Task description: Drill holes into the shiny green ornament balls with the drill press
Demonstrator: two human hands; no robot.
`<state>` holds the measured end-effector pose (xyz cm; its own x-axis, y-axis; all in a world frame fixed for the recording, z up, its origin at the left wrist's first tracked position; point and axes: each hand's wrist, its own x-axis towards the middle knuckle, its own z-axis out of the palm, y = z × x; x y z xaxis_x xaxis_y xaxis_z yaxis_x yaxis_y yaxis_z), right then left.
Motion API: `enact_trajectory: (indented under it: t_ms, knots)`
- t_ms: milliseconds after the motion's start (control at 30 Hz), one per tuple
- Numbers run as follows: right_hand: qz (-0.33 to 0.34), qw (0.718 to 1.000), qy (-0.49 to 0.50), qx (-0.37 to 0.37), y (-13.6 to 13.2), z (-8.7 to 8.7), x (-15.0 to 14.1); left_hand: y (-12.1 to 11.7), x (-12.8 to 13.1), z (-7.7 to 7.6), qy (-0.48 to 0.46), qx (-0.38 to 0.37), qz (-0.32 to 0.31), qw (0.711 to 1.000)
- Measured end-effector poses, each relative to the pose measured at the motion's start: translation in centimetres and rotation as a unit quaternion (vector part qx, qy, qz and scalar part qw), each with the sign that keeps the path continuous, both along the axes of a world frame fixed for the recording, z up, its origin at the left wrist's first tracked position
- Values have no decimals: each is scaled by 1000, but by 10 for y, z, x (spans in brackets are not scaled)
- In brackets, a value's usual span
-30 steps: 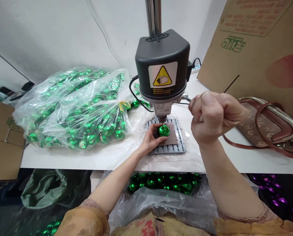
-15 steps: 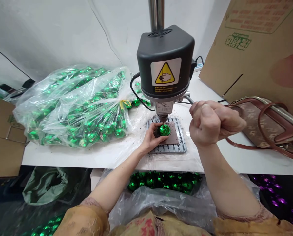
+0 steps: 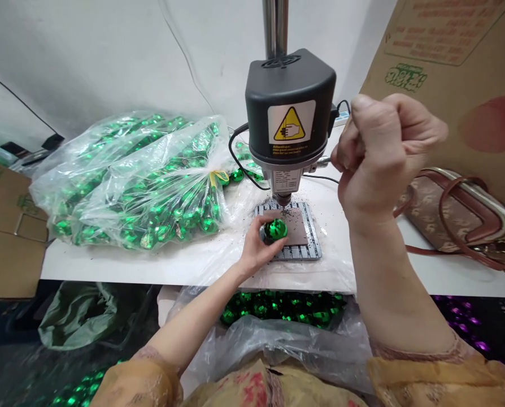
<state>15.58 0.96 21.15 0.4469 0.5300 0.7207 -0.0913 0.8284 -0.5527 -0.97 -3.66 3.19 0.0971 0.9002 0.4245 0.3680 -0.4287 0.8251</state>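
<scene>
head: left hand (image 3: 256,250) cups green ornament (image 3: 275,229), right hand (image 3: 382,152) fisted high

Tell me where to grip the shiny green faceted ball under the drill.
Grip the shiny green faceted ball around its lower half, coming from the near left side, as the left hand does. Its round shape suits cupped fingers, and that approach leaves the top open toward the black bench drill above it.

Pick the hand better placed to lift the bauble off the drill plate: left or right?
Left hand, likely: it cups the green bauble; the right hand is raised, fisted around the drill's lever.
</scene>
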Motion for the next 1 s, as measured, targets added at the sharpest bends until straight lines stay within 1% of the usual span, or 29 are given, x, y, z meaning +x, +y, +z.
enact_trajectory:
  t_ms: [33,67,100,133,167,233,267,300,333,367,400,433,467,500,533,600,633,700,767,800,867,933,1000]
  knots:
    - [5,1000,0,4,1,0,1,-15,-6,2,43,29,-10,999]
    - [11,1000,2,11,2,-1,1,-32,-13,3,94,57,-37,993]
    - [15,1000,2,18,2,-2,2,-51,-21,2,149,88,-78,982]
    - [18,1000,1,21,1,-3,2,-70,-29,0,213,123,-115,962]
    - [20,1000,0,21,0,-4,2,-89,-38,-2,281,151,-137,938]
    - [16,1000,-4,15,-2,-5,1,-122,-54,-9,403,161,-158,887]
    - [12,1000,-7,11,-4,-5,1,-133,-61,-11,439,157,-165,869]
    - [10,1000,-10,9,-4,-5,0,-140,-68,-13,453,155,-168,861]
    - [9,1000,-11,7,-5,-5,0,-142,-74,-13,447,163,-166,864]
    - [7,1000,-10,8,-5,-5,-1,-138,-79,-11,423,181,-156,874]
    - [3,1000,-5,11,-5,-5,-1,-127,-83,-8,388,202,-135,889]
    - [0,1000,2,13,-4,-5,-2,-111,-86,-5,349,220,-105,905]
    - [-4,1000,10,16,-3,-5,-2,-89,-89,-1,313,227,-70,920]
    - [-9,1000,17,19,-2,-5,-2,-63,-91,4,284,218,-34,933]
    - [-12,999,23,21,-1,-6,-2,-33,-91,8,273,197,4,942]
    - [-10,999,30,19,0,-7,-2,32,-90,14,277,132,78,949]
    - [-6,999,31,20,0,-7,-2,64,-87,16,287,88,99,949]
    - [-3,999,30,21,-1,-7,-1,121,-80,19,298,7,116,948]
    - [-8,1000,20,14,-4,-6,0,164,-72,20,274,-41,122,953]
    - [-11,1000,12,8,-5,-5,-1,179,-70,20,263,-51,124,956]
    - [-15,1000,-1,-1,-8,-4,-2,199,-67,19,244,-51,127,960]
    - [-16,1000,-8,0,-9,-4,-3,208,-69,17,231,-38,122,964]
    - [-15,1000,-8,3,-8,-4,-3,210,-73,14,212,-7,106,972]
